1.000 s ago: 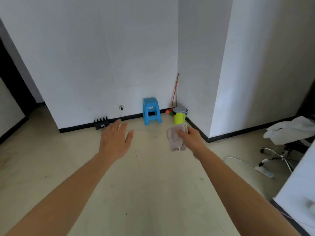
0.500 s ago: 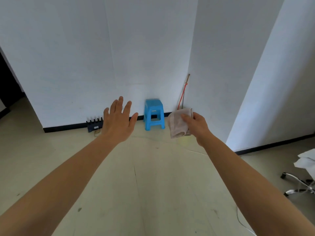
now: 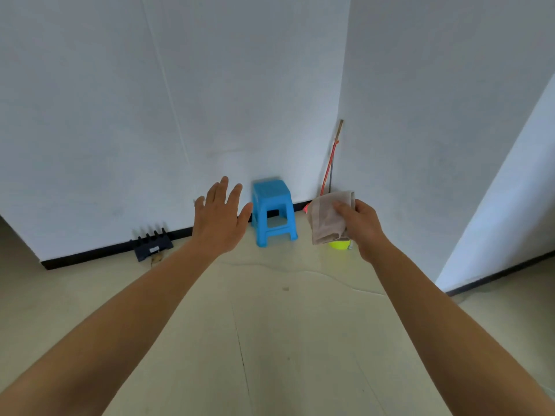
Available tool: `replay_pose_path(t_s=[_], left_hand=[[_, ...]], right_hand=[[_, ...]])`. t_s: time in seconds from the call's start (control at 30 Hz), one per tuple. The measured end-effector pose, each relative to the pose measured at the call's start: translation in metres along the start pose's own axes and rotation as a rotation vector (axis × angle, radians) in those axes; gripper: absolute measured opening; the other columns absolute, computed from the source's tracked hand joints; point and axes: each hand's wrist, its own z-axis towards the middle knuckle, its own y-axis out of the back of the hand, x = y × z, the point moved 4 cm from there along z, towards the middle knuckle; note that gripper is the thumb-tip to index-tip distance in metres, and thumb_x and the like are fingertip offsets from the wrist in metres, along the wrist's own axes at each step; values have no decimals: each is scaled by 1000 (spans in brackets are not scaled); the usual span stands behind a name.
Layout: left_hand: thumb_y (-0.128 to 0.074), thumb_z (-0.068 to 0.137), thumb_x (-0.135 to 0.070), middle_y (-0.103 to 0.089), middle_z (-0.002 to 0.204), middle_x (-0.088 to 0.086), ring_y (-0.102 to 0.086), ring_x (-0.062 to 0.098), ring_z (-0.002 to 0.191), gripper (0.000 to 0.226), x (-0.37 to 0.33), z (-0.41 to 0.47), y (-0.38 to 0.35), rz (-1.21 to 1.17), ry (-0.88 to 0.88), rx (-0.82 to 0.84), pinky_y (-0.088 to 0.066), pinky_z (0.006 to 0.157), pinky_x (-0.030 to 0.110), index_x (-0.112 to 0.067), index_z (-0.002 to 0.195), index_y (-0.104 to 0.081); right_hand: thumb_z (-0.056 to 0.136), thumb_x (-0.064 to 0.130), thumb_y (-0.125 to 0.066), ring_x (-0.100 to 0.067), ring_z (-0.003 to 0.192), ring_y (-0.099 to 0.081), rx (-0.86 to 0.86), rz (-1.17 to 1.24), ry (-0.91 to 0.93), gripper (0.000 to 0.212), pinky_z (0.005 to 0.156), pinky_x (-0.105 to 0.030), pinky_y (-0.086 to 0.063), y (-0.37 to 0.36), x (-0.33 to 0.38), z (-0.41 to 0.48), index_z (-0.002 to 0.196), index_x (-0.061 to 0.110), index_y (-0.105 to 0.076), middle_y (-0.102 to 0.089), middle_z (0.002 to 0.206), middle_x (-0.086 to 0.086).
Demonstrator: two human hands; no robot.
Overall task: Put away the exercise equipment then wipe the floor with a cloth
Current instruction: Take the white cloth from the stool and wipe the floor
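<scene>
The floor (image 3: 270, 340) is big and pale. To wipe it well, I think the person should get down low, press the cloth (image 3: 326, 219) flat and rub in rows, so no bit is missed. A blue stool (image 3: 271, 211) stands by the wall (image 3: 120, 115). The left hand (image 3: 220, 219) is held out with its fingers straight and spread, holding nothing. The right hand (image 3: 362, 226) pinches the small cloth with thumb and curled fingers. The cloth is up in the air, not on the floor yet.
</scene>
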Motion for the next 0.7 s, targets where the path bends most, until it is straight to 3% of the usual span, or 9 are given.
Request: replay_pose_path(t_s=[0.17, 0.33, 0.47, 0.6, 0.7], left_hand=[[-20, 102, -50, -10, 164, 10, -14, 28, 150, 61, 35, 135, -42, 24, 18, 21, -19, 118, 49, -20, 155, -19], [-24, 102, -49, -15, 163, 11, -17, 29, 149, 60, 92, 246, -91, 18, 63, 31, -21, 117, 51, -20, 155, -24], [-25, 102, -48, -15, 163, 12, -17, 30, 149, 60, 137, 342, -144, 1, 90, 33, -20, 117, 51, -19, 154, -24], [-24, 102, -48, -15, 163, 12, -17, 30, 149, 60, 183, 444, -204, -11, 90, 37, -21, 117, 51, -19, 154, -24], [-21, 102, -50, -11, 164, 11, -15, 29, 150, 61, 212, 527, -236, -13, 75, 89, -21, 118, 50, -20, 156, -19]], right_hand=[[98, 21, -60, -23, 98, -69, -20, 36, -63, 20, 72, -31, -56, -43, 11, 156, 116, 15, -65, -71, 110, -8], [98, 22, -61, -16, 88, -67, 18, 38, -127, 22, 64, -27, -52, -113, 10, 284, 119, 18, -63, -69, 102, -1], [97, 22, -62, -24, 96, -71, 53, 22, -119, 24, 74, -33, -57, -173, 1, 396, 120, 16, -65, -72, 106, -6], [95, 23, -63, -28, 99, -71, 30, 26, -161, 9, 90, -48, -59, -237, -18, 509, 103, 21, -67, -73, 108, -9], [96, 22, -62, -28, 99, -70, -8, 22, -202, 13, 91, -48, -58, -272, -17, 582, 108, 17, -66, -72, 105, -7]])
